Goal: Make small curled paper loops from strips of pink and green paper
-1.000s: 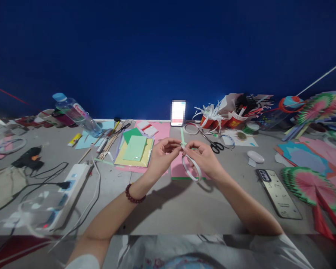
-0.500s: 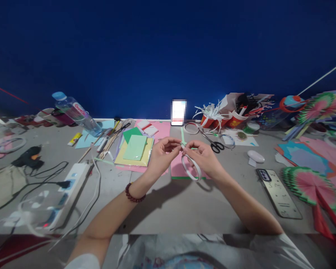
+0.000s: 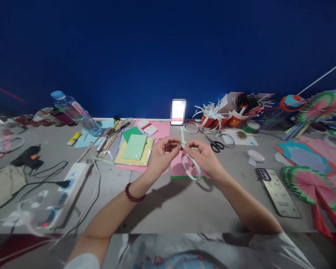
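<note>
My left hand (image 3: 164,154), with a dark bead bracelet (image 3: 134,194) on its wrist, pinches a narrow pale-green paper strip (image 3: 182,133) at fingertip height. Opposite it, the fingertips of my right hand (image 3: 204,156) are closed at the same spot. A white roll of tape (image 3: 199,172) hangs tilted below my right fingers, which hold it near its upper edge. The exact contact between tape and strip is hidden by the fingers. Pink paper (image 3: 177,168) with a green edge lies under both hands.
Left of my hands lie green and yellow paper sheets (image 3: 134,147), wooden sticks and a power strip (image 3: 68,196). Black-handled scissors (image 3: 217,145), red cups (image 3: 236,119) and a phone (image 3: 280,194) are on the right. A bottle (image 3: 78,114) leans at the back left.
</note>
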A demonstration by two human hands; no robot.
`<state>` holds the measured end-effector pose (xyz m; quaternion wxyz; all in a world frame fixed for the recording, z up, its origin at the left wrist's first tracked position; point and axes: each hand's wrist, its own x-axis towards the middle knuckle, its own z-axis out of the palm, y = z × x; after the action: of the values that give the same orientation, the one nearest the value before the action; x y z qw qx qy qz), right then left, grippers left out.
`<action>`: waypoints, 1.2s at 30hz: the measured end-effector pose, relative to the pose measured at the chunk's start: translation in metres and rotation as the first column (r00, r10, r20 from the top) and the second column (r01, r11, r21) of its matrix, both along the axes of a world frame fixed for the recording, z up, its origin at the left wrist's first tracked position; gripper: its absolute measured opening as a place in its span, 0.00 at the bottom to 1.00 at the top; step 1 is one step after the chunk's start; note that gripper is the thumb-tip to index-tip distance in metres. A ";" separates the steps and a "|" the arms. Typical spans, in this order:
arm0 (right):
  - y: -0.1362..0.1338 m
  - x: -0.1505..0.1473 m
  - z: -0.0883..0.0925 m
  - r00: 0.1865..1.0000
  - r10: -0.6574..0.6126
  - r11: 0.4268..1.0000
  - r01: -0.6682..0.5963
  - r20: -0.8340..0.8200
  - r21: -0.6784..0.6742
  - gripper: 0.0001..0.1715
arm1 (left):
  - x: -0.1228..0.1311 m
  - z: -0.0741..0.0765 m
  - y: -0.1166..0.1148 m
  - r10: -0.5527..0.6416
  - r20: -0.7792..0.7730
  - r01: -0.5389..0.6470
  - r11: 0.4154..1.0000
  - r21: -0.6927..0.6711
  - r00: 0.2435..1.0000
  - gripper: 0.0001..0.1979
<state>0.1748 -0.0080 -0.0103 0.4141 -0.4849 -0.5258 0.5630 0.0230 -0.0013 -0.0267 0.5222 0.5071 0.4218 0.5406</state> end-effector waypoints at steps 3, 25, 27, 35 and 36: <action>0.000 0.000 -0.001 1.000 -0.002 1.000 0.002 -0.005 0.002 0.19 | 0.000 0.000 0.000 -0.002 0.005 0.002 1.000 -0.008 1.000 0.09; 0.001 0.001 -0.005 1.000 0.000 1.000 0.000 0.005 0.031 0.17 | 0.001 -0.002 0.000 -0.002 0.005 0.002 1.000 -0.005 1.000 0.10; 0.001 0.001 -0.006 1.000 0.000 0.999 0.000 0.012 0.041 0.17 | 0.001 -0.002 -0.001 0.003 0.003 -0.003 1.000 -0.006 1.000 0.10; 0.003 0.003 -0.009 0.999 0.001 0.998 -0.004 0.037 0.070 0.17 | 0.002 -0.001 -0.001 0.010 0.008 -0.010 1.000 -0.001 1.000 0.09; 0.003 0.003 -0.009 0.999 0.004 0.998 -0.006 0.036 0.066 0.16 | 0.002 -0.001 -0.001 0.010 0.008 -0.010 1.000 -0.002 1.000 0.09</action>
<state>0.1776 -0.0053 -0.0192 0.4191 -0.4796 -0.5525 0.5377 0.0251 -0.0025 -0.0281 0.5217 0.5022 0.4227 0.5450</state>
